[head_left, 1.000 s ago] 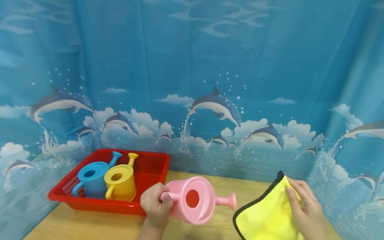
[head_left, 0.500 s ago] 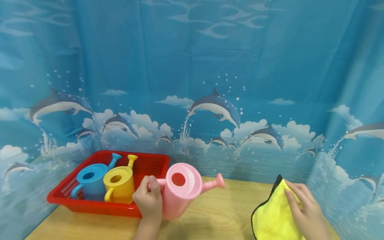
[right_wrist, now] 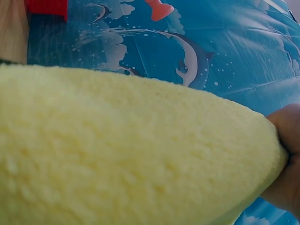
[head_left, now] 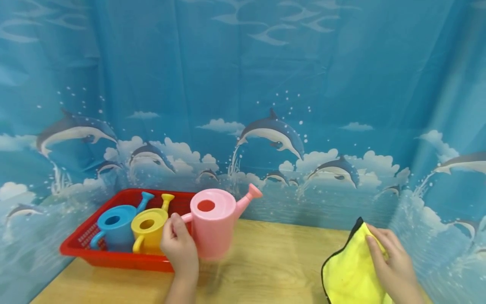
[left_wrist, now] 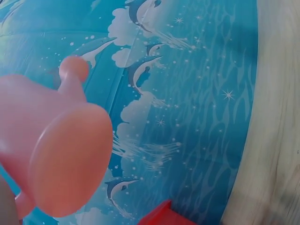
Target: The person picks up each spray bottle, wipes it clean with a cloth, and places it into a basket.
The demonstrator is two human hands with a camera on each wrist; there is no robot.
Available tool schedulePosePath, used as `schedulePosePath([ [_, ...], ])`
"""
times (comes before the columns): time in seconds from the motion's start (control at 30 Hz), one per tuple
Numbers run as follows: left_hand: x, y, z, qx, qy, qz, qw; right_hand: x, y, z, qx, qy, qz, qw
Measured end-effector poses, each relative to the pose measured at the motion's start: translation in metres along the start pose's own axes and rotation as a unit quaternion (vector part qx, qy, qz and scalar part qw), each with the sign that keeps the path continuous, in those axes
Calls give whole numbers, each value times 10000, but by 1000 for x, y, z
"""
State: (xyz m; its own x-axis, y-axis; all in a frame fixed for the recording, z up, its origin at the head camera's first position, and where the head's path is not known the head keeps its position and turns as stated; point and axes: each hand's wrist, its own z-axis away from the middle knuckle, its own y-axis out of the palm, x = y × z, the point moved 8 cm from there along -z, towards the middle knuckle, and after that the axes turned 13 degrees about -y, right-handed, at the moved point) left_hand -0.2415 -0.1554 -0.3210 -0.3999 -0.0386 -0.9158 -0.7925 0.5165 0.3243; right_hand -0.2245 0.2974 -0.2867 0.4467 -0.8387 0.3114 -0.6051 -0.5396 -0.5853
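Observation:
My left hand point(head_left: 180, 245) grips the handle of a pink watering can point(head_left: 213, 228), which is held up over the tray's right edge with its spout pointing right and up. In the left wrist view the can's round base point(left_wrist: 72, 159) faces the camera. At the right, my right hand point(head_left: 395, 261) pinches the top of a yellow cloth point(head_left: 353, 270) with black edging, and the cloth hangs down. That cloth fills most of the right wrist view. A blue watering can point(head_left: 117, 230) and a yellow watering can point(head_left: 149, 230) stand side by side in the red tray point(head_left: 125, 262).
The red tray rests on a wooden table point(head_left: 273, 257), at its left side. A blue curtain point(head_left: 243, 84) printed with dolphins hangs behind the table and along both sides.
The pink watering can has moved left and up toward the tray, and turned from lying tilted to nearly upright. The yellow cloth has swung slightly right and hangs more bunched.

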Motion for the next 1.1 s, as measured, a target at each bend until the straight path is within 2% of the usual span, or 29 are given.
schedulePosePath([
  [0.17,3,-2,-4,-66,-452,209,9987,-4,1,0,134,134,102,9998],
  [0.3,3,-4,-11,49,-721,294,9970,-8,2,2,223,274,158,9993],
  [0.57,4,-12,-29,275,-1151,375,9923,-8,1,0,57,176,145,9997],
  [0.8,17,-10,-37,561,-1638,-17,9849,-16,-1,0,103,243,108,9996],
  [1.1,29,-11,-43,346,-1587,-137,9866,-29,1,2,170,528,206,9982],
])
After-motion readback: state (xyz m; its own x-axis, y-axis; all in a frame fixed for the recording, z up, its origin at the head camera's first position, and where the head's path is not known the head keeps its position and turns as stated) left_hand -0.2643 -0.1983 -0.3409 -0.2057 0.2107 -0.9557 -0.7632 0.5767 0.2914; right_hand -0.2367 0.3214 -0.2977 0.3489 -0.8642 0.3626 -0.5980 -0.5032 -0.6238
